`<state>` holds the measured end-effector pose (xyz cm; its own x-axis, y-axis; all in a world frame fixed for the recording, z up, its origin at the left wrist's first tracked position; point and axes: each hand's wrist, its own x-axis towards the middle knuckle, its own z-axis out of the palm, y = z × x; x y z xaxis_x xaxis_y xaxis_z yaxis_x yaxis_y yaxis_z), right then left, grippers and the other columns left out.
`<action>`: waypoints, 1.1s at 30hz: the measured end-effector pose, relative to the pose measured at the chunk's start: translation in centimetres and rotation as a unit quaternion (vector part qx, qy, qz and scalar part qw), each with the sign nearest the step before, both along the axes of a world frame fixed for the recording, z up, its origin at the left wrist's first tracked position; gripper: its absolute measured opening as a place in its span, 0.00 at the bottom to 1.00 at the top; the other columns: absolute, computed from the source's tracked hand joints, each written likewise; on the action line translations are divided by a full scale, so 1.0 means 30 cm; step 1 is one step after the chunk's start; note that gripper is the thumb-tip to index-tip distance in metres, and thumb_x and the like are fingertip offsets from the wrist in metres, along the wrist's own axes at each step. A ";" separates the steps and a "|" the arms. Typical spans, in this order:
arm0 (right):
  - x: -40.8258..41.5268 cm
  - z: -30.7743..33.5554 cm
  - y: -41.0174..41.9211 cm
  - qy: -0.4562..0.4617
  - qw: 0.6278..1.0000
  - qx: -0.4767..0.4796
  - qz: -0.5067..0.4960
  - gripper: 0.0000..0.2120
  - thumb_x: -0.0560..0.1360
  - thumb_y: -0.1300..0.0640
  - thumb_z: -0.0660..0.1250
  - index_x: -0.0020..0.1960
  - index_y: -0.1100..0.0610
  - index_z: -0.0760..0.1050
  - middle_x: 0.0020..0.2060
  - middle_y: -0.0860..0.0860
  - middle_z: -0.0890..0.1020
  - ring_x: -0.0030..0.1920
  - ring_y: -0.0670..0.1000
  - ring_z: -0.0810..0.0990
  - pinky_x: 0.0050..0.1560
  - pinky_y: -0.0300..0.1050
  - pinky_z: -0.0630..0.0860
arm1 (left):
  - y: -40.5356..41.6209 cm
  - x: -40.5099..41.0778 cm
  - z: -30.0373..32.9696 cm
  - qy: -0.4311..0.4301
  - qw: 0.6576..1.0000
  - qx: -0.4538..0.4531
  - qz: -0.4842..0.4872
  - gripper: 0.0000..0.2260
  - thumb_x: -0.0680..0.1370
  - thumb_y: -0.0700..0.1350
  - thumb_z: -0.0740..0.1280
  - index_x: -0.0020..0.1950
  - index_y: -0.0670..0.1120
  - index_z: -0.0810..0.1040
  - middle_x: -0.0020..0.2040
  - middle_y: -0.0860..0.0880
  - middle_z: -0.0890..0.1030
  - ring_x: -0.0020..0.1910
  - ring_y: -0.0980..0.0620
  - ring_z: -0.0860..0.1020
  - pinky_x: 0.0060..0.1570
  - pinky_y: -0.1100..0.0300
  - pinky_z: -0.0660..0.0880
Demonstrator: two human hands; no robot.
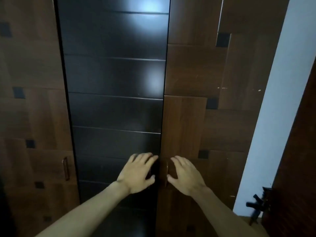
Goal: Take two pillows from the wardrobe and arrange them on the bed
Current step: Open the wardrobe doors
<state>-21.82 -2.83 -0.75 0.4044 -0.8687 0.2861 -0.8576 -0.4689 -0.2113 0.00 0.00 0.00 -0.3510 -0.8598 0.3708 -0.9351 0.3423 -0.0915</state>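
Fingers of the left hand (136, 173) are spread and laid on the dark door (116, 100) of the wardrobe, near the seam at lower centre. Beside it, the right hand (185, 175) is held with fingers apart over a handle (166, 173) on the brown door (184, 127); whether it is gripped cannot be told. Both forearms are extended upward from the bottom edge. Both doors are seen closed.

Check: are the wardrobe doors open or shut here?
Shut: dark door and brown door meet at a closed seam; no interior shows.
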 end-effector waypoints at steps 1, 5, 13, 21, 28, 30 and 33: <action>0.003 -0.019 -0.015 0.077 0.995 -0.059 0.026 0.33 0.79 0.42 0.61 0.79 0.53 0.56 0.79 0.53 0.59 0.78 0.53 0.56 0.78 0.52 0.51 | -0.018 0.001 -0.027 -0.099 0.995 -0.019 -0.026 0.32 0.76 0.60 0.57 0.78 0.52 0.54 0.76 0.47 0.62 0.74 0.46 0.61 0.74 0.44 0.56; 0.047 -0.094 -0.107 0.266 0.953 -0.122 0.072 0.33 0.79 0.47 0.61 0.79 0.58 0.54 0.80 0.57 0.55 0.79 0.58 0.52 0.78 0.57 0.45 | -0.140 -0.010 -0.144 -0.302 0.952 -0.010 -0.042 0.37 0.78 0.59 0.59 0.79 0.46 0.44 0.79 0.41 0.52 0.77 0.40 0.52 0.75 0.37 0.46; 0.142 -0.263 -0.276 0.415 0.903 -0.079 0.077 0.41 0.77 0.44 0.65 0.80 0.60 0.48 0.77 0.59 0.61 0.78 0.58 0.54 0.78 0.59 0.45 | -0.280 -0.028 -0.352 -0.411 0.910 0.048 0.025 0.40 0.79 0.57 0.61 0.77 0.45 0.37 0.78 0.39 0.55 0.77 0.39 0.49 0.74 0.36 0.45; 0.173 -0.321 -0.239 0.390 0.918 -0.073 0.010 0.41 0.77 0.46 0.67 0.79 0.61 0.49 0.74 0.60 0.66 0.73 0.59 0.63 0.71 0.58 0.63 | -0.240 -0.069 -0.387 -0.400 0.912 0.051 0.071 0.38 0.79 0.51 0.62 0.77 0.46 0.37 0.75 0.38 0.62 0.76 0.37 0.54 0.69 0.38 0.59; 0.101 -0.323 -0.075 0.378 0.920 -0.099 0.034 0.42 0.77 0.47 0.67 0.79 0.60 0.47 0.73 0.60 0.67 0.75 0.60 0.61 0.70 0.58 0.63 | -0.082 -0.054 -0.385 -0.390 0.918 0.047 0.056 0.43 0.79 0.51 0.63 0.74 0.49 0.28 0.74 0.37 0.63 0.76 0.38 0.55 0.69 0.36 0.58; 0.070 -0.327 -0.021 0.374 0.921 -0.100 0.046 0.43 0.76 0.46 0.68 0.80 0.59 0.47 0.75 0.60 0.65 0.76 0.60 0.59 0.71 0.59 0.62 | -0.016 -0.050 -0.385 -0.394 0.917 0.043 0.054 0.45 0.79 0.50 0.63 0.74 0.49 0.26 0.74 0.36 0.64 0.75 0.37 0.55 0.69 0.35 0.58; 0.019 -0.335 0.058 0.374 0.920 -0.102 0.052 0.43 0.77 0.46 0.67 0.80 0.59 0.45 0.75 0.61 0.65 0.77 0.60 0.57 0.71 0.60 0.61 | 0.094 -0.026 -0.386 -0.403 0.914 0.026 0.050 0.45 0.79 0.47 0.63 0.72 0.48 0.23 0.73 0.33 0.63 0.75 0.35 0.55 0.68 0.35 0.58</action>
